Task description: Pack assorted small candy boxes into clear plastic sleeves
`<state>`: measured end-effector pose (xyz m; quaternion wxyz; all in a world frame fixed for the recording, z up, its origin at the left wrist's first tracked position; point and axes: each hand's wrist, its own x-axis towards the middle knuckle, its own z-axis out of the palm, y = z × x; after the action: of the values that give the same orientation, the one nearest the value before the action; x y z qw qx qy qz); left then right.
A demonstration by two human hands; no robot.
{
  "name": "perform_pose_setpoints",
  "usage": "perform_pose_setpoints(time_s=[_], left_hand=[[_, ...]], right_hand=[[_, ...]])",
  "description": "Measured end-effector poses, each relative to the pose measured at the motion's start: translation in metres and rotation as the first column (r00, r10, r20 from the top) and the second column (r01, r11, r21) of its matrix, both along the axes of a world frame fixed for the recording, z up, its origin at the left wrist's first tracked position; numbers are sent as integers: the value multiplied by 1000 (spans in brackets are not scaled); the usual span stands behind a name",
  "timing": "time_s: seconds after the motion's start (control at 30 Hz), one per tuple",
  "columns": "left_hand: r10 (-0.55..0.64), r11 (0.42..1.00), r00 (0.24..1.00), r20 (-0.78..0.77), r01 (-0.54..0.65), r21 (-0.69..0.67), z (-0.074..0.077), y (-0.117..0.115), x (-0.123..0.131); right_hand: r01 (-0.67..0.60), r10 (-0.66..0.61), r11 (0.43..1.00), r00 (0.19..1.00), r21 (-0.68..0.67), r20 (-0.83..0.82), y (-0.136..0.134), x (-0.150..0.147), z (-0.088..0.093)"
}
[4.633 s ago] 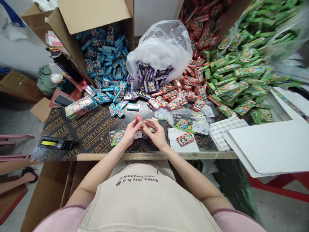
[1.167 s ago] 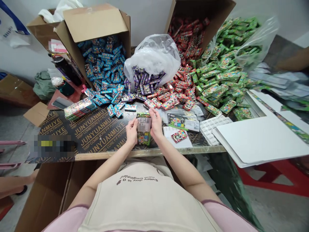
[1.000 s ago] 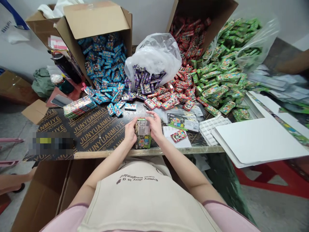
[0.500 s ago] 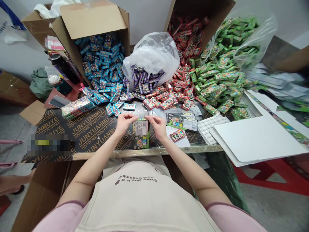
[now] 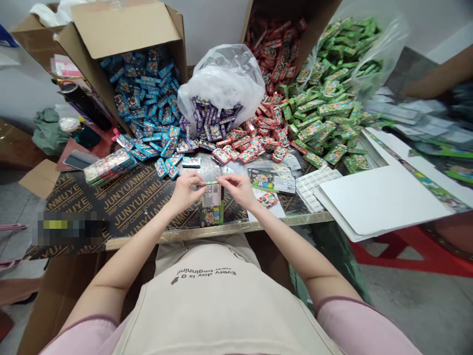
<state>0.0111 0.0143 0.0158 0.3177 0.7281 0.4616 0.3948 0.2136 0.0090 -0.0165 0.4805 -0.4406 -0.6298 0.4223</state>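
At the far left of the dark printed table (image 5: 125, 202), one thing is blurred out; behind it lie a phone (image 5: 79, 159) and a stack of bright boxes (image 5: 110, 166). A black bottle (image 5: 84, 105) leans near the cardboard box (image 5: 125, 29), which lies open with blue packets (image 5: 146, 101) spilling forward. Next, a clear bag (image 5: 225, 74) gapes around purple packets (image 5: 214, 118).

In front of it, the left hand (image 5: 186, 191) has its thumb and fingers closed on the left top corner of a printed bag (image 5: 212, 202). That bag lies flat between the hands, reaching down toward the table's near edge. The right hand (image 5: 238, 191) pinches the right top corner, fingertips just beside the left ones.

Partly behind the right wrist, a small red packet (image 5: 268, 199) lies on white paper, with more flat printed bags (image 5: 271, 181) beyond. Further right come red packets (image 5: 273, 118), a sheet of labels (image 5: 318, 188), green packets (image 5: 321, 128) and white boards (image 5: 373, 199)
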Motion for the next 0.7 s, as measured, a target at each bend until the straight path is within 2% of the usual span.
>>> perform_pose_setpoints(time_s=[0.1,0.17,0.27,0.33,0.37,0.43,0.5,0.57,0.7], left_hand=[[-54,990,991,-124,70,123,0,-1,6],[-83,985,982,-168,106,138,-2,0,12],[-94,983,980,-175,119,137,-4,1,21],[-95,986,983,-155,115,123,-4,-1,23],[-96,987,985,-145,113,113,-4,-2,23],[-83,991,988,-132,96,95,-4,-3,23],[-60,994,990,-127,71,80,-4,-4,22],[-46,997,992,-120,54,63,-4,-4,22],[-44,997,996,-83,48,52,-6,-5,23]], right_hand=[[-38,-3,968,987,247,162,-12,4,-5],[-72,2,956,971,286,239,-14,14,-8],[67,-164,963,915,261,369,-6,50,-18],[181,-283,954,809,241,514,1,79,-31],[192,-287,957,750,219,596,4,93,-39],[143,-210,978,652,155,728,8,113,-57],[79,-128,992,594,100,794,10,121,-72],[52,-96,995,576,81,812,10,120,-83],[64,-120,993,612,103,781,6,109,-89]])
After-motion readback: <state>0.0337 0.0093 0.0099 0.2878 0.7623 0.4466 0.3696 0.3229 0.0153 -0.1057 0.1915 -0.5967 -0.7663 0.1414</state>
